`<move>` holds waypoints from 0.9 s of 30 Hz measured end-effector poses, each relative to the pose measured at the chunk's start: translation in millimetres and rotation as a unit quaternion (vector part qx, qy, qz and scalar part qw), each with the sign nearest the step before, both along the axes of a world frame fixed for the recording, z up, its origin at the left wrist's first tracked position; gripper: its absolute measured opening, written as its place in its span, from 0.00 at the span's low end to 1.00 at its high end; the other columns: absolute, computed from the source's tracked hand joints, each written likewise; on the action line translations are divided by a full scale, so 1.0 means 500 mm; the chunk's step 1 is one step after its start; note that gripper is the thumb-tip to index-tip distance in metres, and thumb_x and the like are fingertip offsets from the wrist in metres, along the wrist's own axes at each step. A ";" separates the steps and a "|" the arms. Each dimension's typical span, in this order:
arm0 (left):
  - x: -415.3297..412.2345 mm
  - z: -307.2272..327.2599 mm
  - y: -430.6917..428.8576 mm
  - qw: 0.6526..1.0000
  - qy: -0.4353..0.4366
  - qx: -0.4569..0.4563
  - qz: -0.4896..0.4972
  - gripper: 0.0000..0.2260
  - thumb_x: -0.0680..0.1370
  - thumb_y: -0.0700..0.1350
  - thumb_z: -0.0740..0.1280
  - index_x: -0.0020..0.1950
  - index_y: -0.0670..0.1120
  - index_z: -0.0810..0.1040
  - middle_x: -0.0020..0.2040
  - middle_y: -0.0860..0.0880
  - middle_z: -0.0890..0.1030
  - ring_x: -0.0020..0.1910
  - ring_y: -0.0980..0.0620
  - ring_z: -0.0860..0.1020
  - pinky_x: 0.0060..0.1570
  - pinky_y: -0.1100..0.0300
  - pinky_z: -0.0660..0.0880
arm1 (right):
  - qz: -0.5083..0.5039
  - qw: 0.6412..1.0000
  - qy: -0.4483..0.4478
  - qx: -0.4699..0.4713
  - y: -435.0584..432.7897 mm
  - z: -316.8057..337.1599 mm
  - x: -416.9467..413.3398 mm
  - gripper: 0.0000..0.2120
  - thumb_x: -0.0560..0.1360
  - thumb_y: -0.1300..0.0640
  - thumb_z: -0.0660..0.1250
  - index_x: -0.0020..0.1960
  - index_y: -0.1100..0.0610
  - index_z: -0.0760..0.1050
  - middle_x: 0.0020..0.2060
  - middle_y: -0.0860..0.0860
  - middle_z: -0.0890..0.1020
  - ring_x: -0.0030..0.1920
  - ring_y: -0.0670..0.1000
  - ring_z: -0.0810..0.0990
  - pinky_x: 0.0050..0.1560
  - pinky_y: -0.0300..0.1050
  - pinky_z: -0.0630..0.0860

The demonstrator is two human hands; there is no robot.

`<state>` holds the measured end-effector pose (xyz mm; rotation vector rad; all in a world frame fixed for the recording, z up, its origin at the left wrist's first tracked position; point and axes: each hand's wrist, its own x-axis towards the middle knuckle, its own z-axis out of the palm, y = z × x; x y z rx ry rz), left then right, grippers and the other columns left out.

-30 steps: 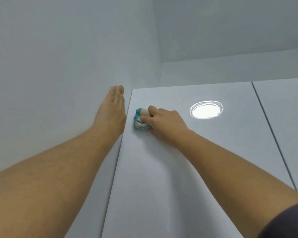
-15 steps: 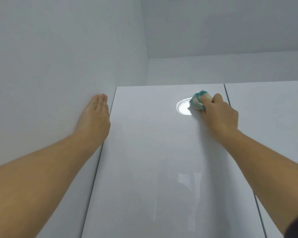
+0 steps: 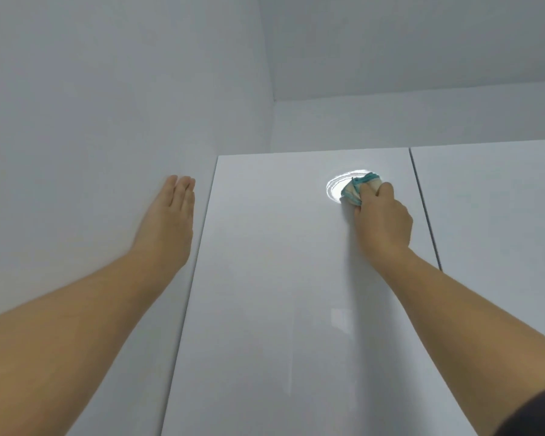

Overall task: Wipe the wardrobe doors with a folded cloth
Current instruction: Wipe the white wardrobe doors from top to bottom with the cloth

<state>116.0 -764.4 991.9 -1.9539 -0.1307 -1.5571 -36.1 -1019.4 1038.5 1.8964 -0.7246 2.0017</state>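
A glossy white wardrobe door (image 3: 274,278) fills the middle of the head view, seen from below. My right hand (image 3: 383,221) grips a folded teal and white cloth (image 3: 357,188) and presses it on the door near its top right corner, over a bright reflection of a lamp. My left hand (image 3: 169,221) lies flat with straight fingers on the white wall panel (image 3: 92,152) just left of the door's edge. A second door (image 3: 501,215) adjoins on the right, past a narrow dark gap.
Above the doors runs a white strip (image 3: 406,124) and then the ceiling (image 3: 406,42). The side wall meets it in a corner at the upper middle. A dark sleeve (image 3: 538,413) shows at the bottom right.
My right hand swept the cloth from the door's top left across to its top right, and now sits slightly lower. My left hand stayed flat on the wall.
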 end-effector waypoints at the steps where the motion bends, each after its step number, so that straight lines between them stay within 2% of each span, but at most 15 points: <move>1: -0.001 0.001 0.001 1.000 0.003 0.003 -0.001 0.29 0.83 0.49 0.42 0.74 0.30 0.39 0.76 0.32 0.41 0.77 0.36 0.42 0.74 0.41 0.40 | 0.003 1.000 0.014 -0.005 0.016 -0.001 0.014 0.15 0.77 0.65 0.59 0.63 0.59 0.69 0.55 0.58 0.71 0.38 0.56 0.67 0.38 0.47 0.64; 5: 0.002 0.002 0.009 1.000 0.006 0.011 -0.003 0.28 0.83 0.49 0.42 0.75 0.30 0.39 0.77 0.33 0.41 0.77 0.37 0.42 0.74 0.42 0.40 | 0.029 0.995 0.079 -0.052 0.093 -0.002 0.077 0.15 0.77 0.66 0.58 0.63 0.59 0.67 0.58 0.57 0.70 0.45 0.58 0.73 0.41 0.47 0.68; 7: 0.006 -0.002 0.011 1.000 -0.003 0.009 -0.006 0.28 0.83 0.48 0.42 0.74 0.30 0.39 0.76 0.32 0.41 0.77 0.36 0.42 0.74 0.42 0.40 | 0.047 0.990 0.111 -0.075 0.133 -0.004 0.116 0.12 0.79 0.64 0.56 0.62 0.60 0.66 0.58 0.57 0.70 0.49 0.60 0.75 0.40 0.48 0.66; 9: 0.006 -0.006 0.013 1.000 -0.008 0.003 -0.012 0.28 0.83 0.48 0.42 0.74 0.29 0.39 0.76 0.31 0.41 0.77 0.35 0.42 0.74 0.41 0.40 | 0.033 0.985 0.140 -0.094 0.171 -0.003 0.155 0.14 0.79 0.65 0.56 0.64 0.60 0.66 0.60 0.57 0.69 0.50 0.59 0.75 0.40 0.48 0.64; 15: 0.001 -0.008 0.013 1.000 -0.007 -0.009 -0.029 0.28 0.83 0.48 0.42 0.74 0.30 0.39 0.76 0.31 0.40 0.76 0.35 0.41 0.74 0.42 0.39 | 0.031 0.972 0.187 -0.140 0.244 0.006 0.233 0.15 0.76 0.69 0.57 0.62 0.61 0.68 0.60 0.57 0.69 0.41 0.55 0.66 0.39 0.47 0.62; 17: -0.001 -0.007 0.012 1.000 -0.006 -0.006 -0.022 0.28 0.83 0.49 0.42 0.75 0.30 0.40 0.76 0.31 0.41 0.76 0.35 0.41 0.74 0.42 0.39 | 0.032 0.966 0.201 -0.160 0.257 0.007 0.249 0.14 0.77 0.68 0.57 0.61 0.61 0.69 0.60 0.57 0.69 0.40 0.55 0.67 0.39 0.47 0.62; 21: -0.009 -0.007 0.014 1.000 -0.003 -0.005 -0.022 0.28 0.83 0.48 0.41 0.75 0.30 0.39 0.76 0.32 0.41 0.76 0.35 0.41 0.74 0.42 0.39 | 0.022 0.949 0.226 -0.219 0.266 0.003 0.269 0.12 0.78 0.65 0.58 0.61 0.60 0.69 0.59 0.56 0.70 0.45 0.57 0.74 0.39 0.48 0.63; 24: -0.012 -0.007 0.012 1.000 -0.004 -0.003 -0.021 0.28 0.83 0.48 0.41 0.75 0.30 0.39 0.76 0.32 0.42 0.77 0.35 0.41 0.74 0.42 0.39 | 0.017 0.936 0.246 -0.252 0.257 -0.016 0.273 0.12 0.78 0.63 0.58 0.61 0.59 0.69 0.57 0.56 0.70 0.41 0.56 0.68 0.37 0.48 0.62; 25: -0.013 -0.007 0.012 1.000 -0.004 -0.005 -0.022 0.27 0.83 0.48 0.41 0.75 0.30 0.39 0.76 0.32 0.42 0.77 0.35 0.41 0.74 0.42 0.39 | 0.017 0.930 0.249 -0.270 0.250 -0.027 0.275 0.12 0.78 0.63 0.59 0.60 0.59 0.70 0.56 0.56 0.71 0.40 0.55 0.66 0.36 0.48 0.62; 27: -0.016 -0.007 0.012 1.000 -0.003 -0.008 -0.030 0.28 0.83 0.49 0.42 0.75 0.30 0.40 0.76 0.32 0.42 0.77 0.35 0.42 0.75 0.43 0.40 | 0.010 0.912 0.255 -0.320 0.231 -0.056 0.271 0.12 0.72 0.61 0.69 0.54 0.58 0.75 0.48 0.55 0.74 0.34 0.55 0.68 0.30 0.45 0.60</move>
